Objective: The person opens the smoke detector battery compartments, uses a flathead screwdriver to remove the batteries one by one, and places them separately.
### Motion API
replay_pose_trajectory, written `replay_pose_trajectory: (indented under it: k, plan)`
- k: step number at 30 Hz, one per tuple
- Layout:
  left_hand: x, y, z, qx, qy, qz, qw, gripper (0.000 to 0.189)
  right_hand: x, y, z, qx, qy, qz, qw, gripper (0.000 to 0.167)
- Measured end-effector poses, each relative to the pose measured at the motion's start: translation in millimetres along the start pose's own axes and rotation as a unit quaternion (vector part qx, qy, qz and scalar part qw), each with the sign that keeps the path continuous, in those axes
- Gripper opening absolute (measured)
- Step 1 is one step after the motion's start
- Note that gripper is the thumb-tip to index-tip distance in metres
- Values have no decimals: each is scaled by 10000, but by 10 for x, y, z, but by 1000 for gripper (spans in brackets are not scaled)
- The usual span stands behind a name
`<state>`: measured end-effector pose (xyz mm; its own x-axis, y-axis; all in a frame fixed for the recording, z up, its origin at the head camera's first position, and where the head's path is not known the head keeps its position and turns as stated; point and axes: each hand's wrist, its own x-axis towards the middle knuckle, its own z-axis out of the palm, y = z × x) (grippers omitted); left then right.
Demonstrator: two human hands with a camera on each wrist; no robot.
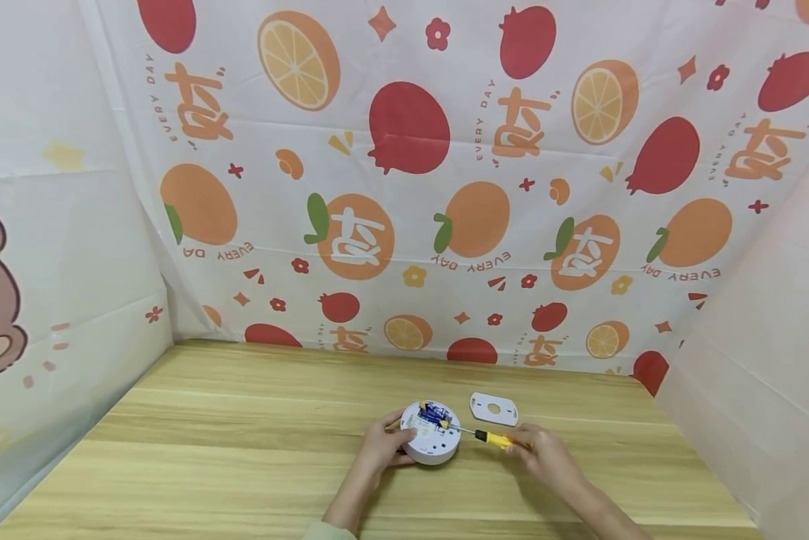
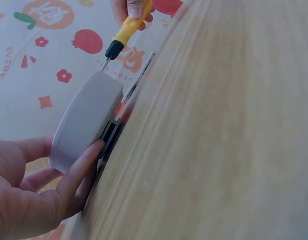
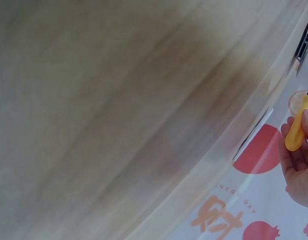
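Note:
My left hand [image 1: 379, 448] grips a round white smoke detector [image 1: 431, 454], thumb on its flat face and fingers round the rim and beneath. Blue parts and a yellow piece show in a recess of that face. The left wrist view shows the detector's pale side [image 2: 88, 117], tilted, with a dark slotted part at its underside. My right hand [image 1: 546, 456] holds a screwdriver [image 1: 498, 440] by its yellow handle. Its thin metal shaft reaches the detector's face near the yellow piece; exact tip contact is too small to tell. The right wrist view shows the handle [image 3: 299, 125] between thumb and fingers.
A white mounting plate [image 1: 505, 415] with a round hole in its middle lies on the wooden table [image 1: 256, 442], just behind the screwdriver. A fruit-printed cloth [image 1: 404, 262] hangs at the table's back edge, and pale cloths hang at both sides.

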<state>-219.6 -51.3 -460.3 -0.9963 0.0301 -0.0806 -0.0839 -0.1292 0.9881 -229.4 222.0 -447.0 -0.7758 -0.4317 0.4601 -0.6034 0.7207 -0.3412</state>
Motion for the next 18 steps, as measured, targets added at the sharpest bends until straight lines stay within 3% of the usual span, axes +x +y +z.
replay_pose_trajectory:
  k: [18]
  plan:
    - [-12, 0, 4, -66, -3, 45, 10000, 52, -33, -16, 40, 1057, -318, 926, 9896, 17]
